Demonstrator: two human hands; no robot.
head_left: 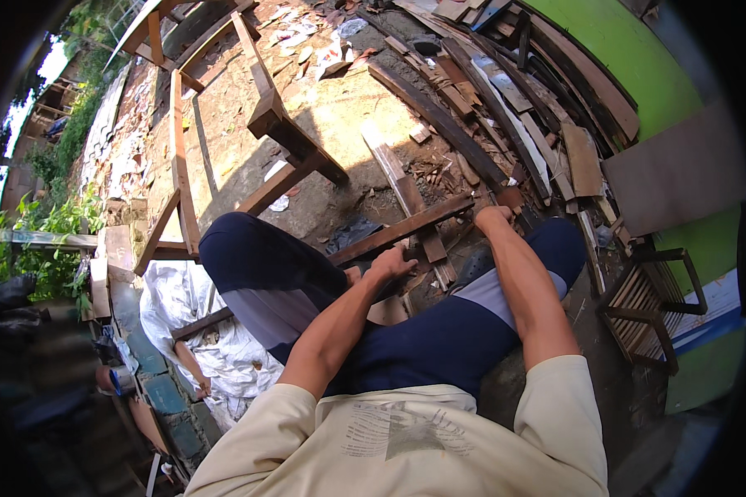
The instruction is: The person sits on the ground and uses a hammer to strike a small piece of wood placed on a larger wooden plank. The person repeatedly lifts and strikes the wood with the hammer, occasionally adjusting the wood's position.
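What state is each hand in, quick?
Left hand: at the wooden bar; grip can't be told.
Right hand: near the bar's right end; grip can't be told.

Obstacle beyond left hand (393, 262): wooden bar (416, 224)

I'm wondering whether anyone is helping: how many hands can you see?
2: the left hand near the middle of the wooden strip, and the right hand by its right end. No others show, though some could be hidden.
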